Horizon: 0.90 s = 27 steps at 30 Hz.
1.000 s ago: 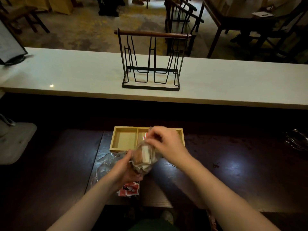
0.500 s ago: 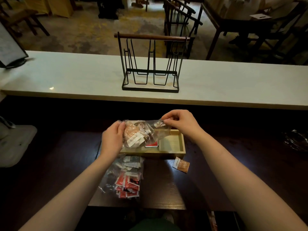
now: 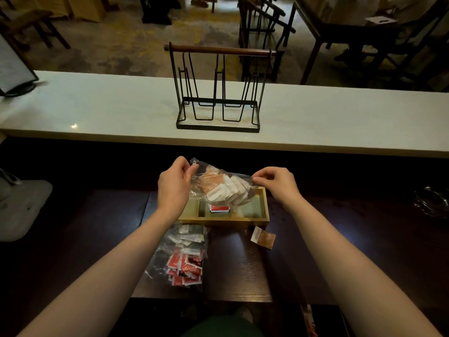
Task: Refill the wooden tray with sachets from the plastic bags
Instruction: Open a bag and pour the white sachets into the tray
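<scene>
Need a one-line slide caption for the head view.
Both hands, left and right, hold a clear plastic sachet bag above the wooden tray.

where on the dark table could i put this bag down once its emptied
Bare dark tabletop lies right of the wooden tray, beyond the loose brown sachet. The left side past the left hand also shows bare. It is crowded in front of the tray, where the clear bag of red and white sachets lies.
</scene>
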Tool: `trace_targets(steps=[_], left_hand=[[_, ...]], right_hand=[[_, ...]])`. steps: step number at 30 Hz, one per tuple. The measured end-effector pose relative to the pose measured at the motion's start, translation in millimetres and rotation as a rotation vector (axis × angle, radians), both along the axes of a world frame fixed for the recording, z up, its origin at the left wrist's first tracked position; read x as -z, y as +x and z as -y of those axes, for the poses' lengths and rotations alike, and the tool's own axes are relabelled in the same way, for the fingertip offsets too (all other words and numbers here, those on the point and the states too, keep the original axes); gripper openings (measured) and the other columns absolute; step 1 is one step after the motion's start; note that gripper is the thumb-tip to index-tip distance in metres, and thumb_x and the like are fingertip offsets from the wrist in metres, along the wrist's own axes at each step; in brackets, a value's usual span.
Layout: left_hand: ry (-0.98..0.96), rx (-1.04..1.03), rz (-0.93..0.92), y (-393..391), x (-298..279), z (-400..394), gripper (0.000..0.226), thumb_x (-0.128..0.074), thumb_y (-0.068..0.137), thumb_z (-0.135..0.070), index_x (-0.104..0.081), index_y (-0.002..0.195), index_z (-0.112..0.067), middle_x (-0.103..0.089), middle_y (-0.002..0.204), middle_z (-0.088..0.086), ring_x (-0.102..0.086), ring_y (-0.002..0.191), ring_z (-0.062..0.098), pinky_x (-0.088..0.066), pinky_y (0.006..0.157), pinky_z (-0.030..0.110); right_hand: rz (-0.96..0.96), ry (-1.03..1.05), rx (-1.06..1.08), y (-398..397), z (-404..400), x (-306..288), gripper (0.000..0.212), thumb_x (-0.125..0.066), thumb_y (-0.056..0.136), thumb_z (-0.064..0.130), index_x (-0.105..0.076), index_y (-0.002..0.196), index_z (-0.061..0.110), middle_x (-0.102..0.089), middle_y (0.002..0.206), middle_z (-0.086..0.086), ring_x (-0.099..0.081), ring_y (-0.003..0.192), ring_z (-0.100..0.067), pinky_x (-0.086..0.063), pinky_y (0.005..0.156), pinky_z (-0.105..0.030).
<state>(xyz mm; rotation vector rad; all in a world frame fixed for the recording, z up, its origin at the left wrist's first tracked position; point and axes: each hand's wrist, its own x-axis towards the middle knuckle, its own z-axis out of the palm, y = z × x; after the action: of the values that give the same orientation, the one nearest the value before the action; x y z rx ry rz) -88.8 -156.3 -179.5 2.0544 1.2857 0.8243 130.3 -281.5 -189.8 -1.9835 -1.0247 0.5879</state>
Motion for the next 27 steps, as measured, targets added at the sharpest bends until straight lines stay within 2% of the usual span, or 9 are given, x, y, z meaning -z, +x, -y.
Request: trace_targets(steps=[2,5,11,13,18,23,27], left_hand=[[0.008,0.006,0.012,2,-3,1,0.029,-0.053,0.094,-0.034,-0.050,0.075,-0.013,-0.056,0.061,0.001,-0.052,0.055,0.016,-0.037,0.048,0.034],[0.039,0.014,0.045,7,-11,4,0.031,-0.049,0.096,-0.034,-0.050,0.074,-0.012,-0.054,0.060,-0.006,-0.049,0.053,0.010,-0.034,0.047,0.030],[0.054,0.072,0.084,23,-32,4,0.034,-0.048,0.097,-0.034,-0.050,0.074,-0.008,-0.053,0.060,0.003,-0.045,0.053,0.016,-0.036,0.048,0.036],[0.063,0.078,0.087,28,-37,4,0.032,-0.050,0.096,-0.034,-0.050,0.072,-0.013,-0.051,0.058,-0.004,-0.044,0.051,0.010,-0.035,0.047,0.030],[0.077,0.093,0.083,36,-43,3,0.028,-0.049,0.097,-0.034,-0.053,0.076,-0.015,-0.051,0.060,-0.008,-0.046,0.052,0.005,-0.035,0.045,0.020],[0.098,0.112,0.079,39,-46,3,0.031,-0.046,0.097,-0.037,-0.055,0.079,-0.012,-0.056,0.063,-0.001,-0.054,0.058,0.017,-0.045,0.050,0.035],[0.092,0.108,0.077,41,-45,3,0.030,-0.047,0.097,-0.037,-0.054,0.078,-0.015,-0.054,0.062,-0.006,-0.050,0.055,0.009,-0.042,0.048,0.030]], right_hand=[[0.001,-0.005,0.004,1,0,3,0.006,-0.074,0.079,0.021,-0.074,0.082,0.027,-0.068,0.074,0.015,-0.062,0.075,0.004,-0.045,0.070,-0.013],[-0.014,-0.010,0.020,3,0,8,0.007,-0.074,0.079,0.023,-0.073,0.080,0.029,-0.068,0.076,0.014,-0.062,0.077,0.002,-0.046,0.070,-0.015],[-0.065,0.014,0.058,10,2,18,0.009,-0.075,0.079,0.020,-0.074,0.079,0.030,-0.071,0.079,0.011,-0.065,0.080,-0.002,-0.052,0.078,-0.024],[-0.071,0.024,0.071,11,3,19,0.011,-0.075,0.078,0.019,-0.074,0.077,0.029,-0.072,0.078,0.009,-0.066,0.080,-0.005,-0.052,0.079,-0.027],[-0.078,0.027,0.077,14,2,19,0.009,-0.074,0.080,0.018,-0.074,0.079,0.027,-0.073,0.079,0.007,-0.066,0.079,-0.004,-0.053,0.079,-0.025],[-0.100,0.050,0.081,17,6,15,0.013,-0.075,0.079,0.019,-0.072,0.075,0.031,-0.072,0.079,0.009,-0.066,0.078,-0.001,-0.049,0.072,-0.018],[-0.123,0.052,0.089,18,9,17,0.014,-0.075,0.079,0.019,-0.073,0.074,0.032,-0.072,0.076,0.011,-0.065,0.076,0.004,-0.046,0.071,-0.016]])
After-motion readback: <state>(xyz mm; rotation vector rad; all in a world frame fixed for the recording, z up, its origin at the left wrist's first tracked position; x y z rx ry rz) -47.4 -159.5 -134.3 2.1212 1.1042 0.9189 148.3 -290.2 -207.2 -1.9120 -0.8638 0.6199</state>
